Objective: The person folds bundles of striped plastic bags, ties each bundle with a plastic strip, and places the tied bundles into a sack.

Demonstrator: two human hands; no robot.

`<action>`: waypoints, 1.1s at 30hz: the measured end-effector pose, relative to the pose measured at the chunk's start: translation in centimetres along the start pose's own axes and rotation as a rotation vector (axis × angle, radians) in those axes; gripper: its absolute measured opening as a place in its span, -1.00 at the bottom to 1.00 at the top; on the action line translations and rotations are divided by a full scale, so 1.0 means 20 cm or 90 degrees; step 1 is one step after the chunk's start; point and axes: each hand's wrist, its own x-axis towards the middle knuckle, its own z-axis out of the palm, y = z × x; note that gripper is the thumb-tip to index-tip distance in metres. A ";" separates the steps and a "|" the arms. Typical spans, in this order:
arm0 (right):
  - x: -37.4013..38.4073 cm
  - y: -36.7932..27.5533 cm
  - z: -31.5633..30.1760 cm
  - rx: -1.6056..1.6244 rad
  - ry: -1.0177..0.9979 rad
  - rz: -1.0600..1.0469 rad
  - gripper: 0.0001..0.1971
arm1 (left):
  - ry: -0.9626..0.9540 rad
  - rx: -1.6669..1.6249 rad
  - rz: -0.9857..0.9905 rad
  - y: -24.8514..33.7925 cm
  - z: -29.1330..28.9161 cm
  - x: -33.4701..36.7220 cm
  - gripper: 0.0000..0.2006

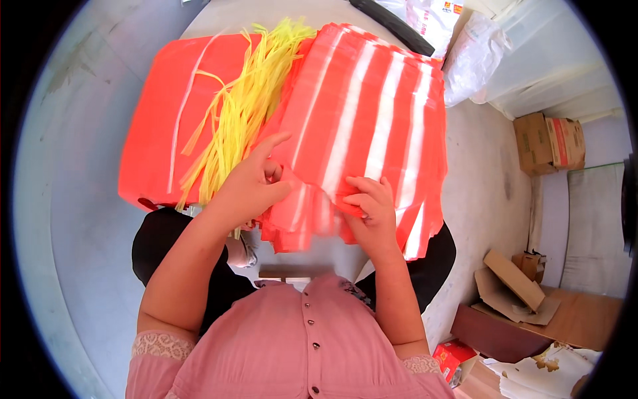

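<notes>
Right of yellow, ribbon-like strands (pixel 242 110), red-and-white striped plastic sheets (pixel 359 110) are being pinched at the near edge by the right hand (pixel 373 211); the left hand (pixel 251 186) is being held half-curled, grip unclear. Presumably light, limp, slippery; best gripped there.

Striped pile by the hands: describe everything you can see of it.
The striped pile is red with white lengthwise bands, built of many thin, slightly glossy layers that look like plastic film. It lies fairly flat, its far end leaning a little to the right; what supports it is mostly hidden. The near end is uneven and rumpled. The right hand grips a piece there; the left hand is at the near left side, index finger extended, contact unclear. Yellow strips lie along its left side.
</notes>
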 end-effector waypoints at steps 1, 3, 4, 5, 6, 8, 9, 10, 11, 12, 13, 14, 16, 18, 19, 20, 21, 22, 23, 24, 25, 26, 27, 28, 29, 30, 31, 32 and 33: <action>0.00 -0.01 0.00 -0.009 -0.002 -0.010 -0.71 | -0.004 0.000 0.000 0.01 0.02 0.03 -0.24; 0.00 -0.01 0.00 -0.019 -0.003 -0.017 -0.70 | 0.018 0.134 0.017 0.03 0.06 0.08 -0.27; 0.00 0.00 0.00 -0.026 -0.010 -0.021 -0.70 | 0.015 0.134 0.017 0.03 0.09 0.10 -0.27; 0.00 0.00 0.00 -0.032 -0.017 -0.024 -0.69 | 0.029 0.136 0.044 0.02 0.12 0.12 -0.32; -0.01 0.00 0.00 -0.033 -0.016 -0.021 -0.69 | 0.043 0.138 0.071 0.01 0.14 0.14 -0.37; -0.01 -0.01 0.00 -0.027 -0.013 -0.016 -0.68 | 0.038 0.123 0.075 0.01 0.15 0.16 -0.43; -0.02 -0.01 -0.01 -0.027 -0.011 -0.014 -0.68 | 0.037 0.106 0.079 0.00 0.16 0.17 -0.48; -0.02 -0.02 -0.01 -0.021 -0.009 -0.015 -0.68 | 0.035 0.107 0.078 -0.01 0.16 0.17 -0.48; -0.02 -0.02 -0.01 -0.015 -0.007 -0.016 -0.68 | 0.043 0.127 0.083 -0.01 0.16 0.18 -0.50; -0.02 -0.03 -0.01 -0.015 -0.007 -0.014 -0.68 | 0.050 0.147 0.087 -0.02 0.16 0.18 -0.52; -0.01 -0.03 -0.01 -0.015 -0.010 -0.010 -0.67 | 0.048 0.147 0.086 -0.02 0.17 0.18 -0.52; -0.01 -0.03 -0.01 -0.015 -0.013 -0.006 -0.67 | 0.028 0.112 0.082 -0.01 0.17 0.18 -0.52; -0.02 -0.03 -0.01 -0.009 -0.010 -0.005 -0.68 | 0.008 0.081 0.080 0.03 0.18 0.16 -0.52; -0.02 -0.02 -0.01 -0.005 -0.009 -0.003 -0.69 | -0.069 0.026 0.062 0.08 0.20 0.14 -0.53; -0.02 -0.02 0.00 0.017 0.008 0.002 -0.71 | -0.070 0.026 0.063 0.07 0.21 0.15 -0.53; -0.02 -0.01 0.01 0.039 0.025 0.007 -0.72 | -0.085 0.032 0.065 0.07 0.21 0.16 -0.53; -0.02 -0.02 0.01 0.038 0.025 0.007 -0.72 | -0.099 0.037 0.067 0.06 0.21 0.16 -0.53; -0.02 -0.03 0.02 0.058 0.034 0.028 -0.74 | -0.099 0.037 0.067 0.04 0.22 0.17 -0.53; -0.02 -0.04 0.02 0.077 0.043 0.048 -0.75 | -0.100 0.074 0.086 0.03 0.22 0.17 -0.52; -0.01 -0.04 0.02 0.076 0.043 0.049 -0.75 | -0.102 0.111 0.104 0.03 0.23 0.18 -0.50; -0.01 -0.05 0.01 0.075 0.051 0.044 -0.75 | -0.103 0.111 0.105 0.03 0.23 0.18 -0.50; -0.01 -0.05 0.01 0.073 0.058 0.039 -0.75 | -0.100 0.150 0.140 0.04 0.24 0.18 -0.51; -0.01 -0.05 0.01 0.072 0.059 0.039 -0.75 | -0.098 0.189 0.175 0.04 0.24 0.18 -0.52; -0.01 -0.06 0.01 0.060 0.064 0.041 -0.75 | -0.099 0.189 0.176 0.03 0.25 0.18 -0.52; -0.01 -0.06 0.00 0.048 0.070 0.043 -0.75 | -0.015 0.296 0.275 0.01 0.26 0.18 -0.56; -0.01 -0.06 0.00 0.047 0.070 0.043 -0.75 | 0.072 0.402 0.373 -0.01 0.27 0.18 -0.60; -0.01 -0.05 0.00 0.038 0.067 0.042 -0.74 | 0.071 0.402 0.374 -0.01 0.28 0.18 -0.60; -0.01 -0.05 0.00 0.029 0.064 0.041 -0.73 | 0.104 0.445 0.369 -0.01 0.29 0.19 -0.62; -0.01 -0.06 0.00 0.030 0.063 0.040 -0.73 | 0.139 0.488 0.362 -0.01 0.29 0.19 -0.64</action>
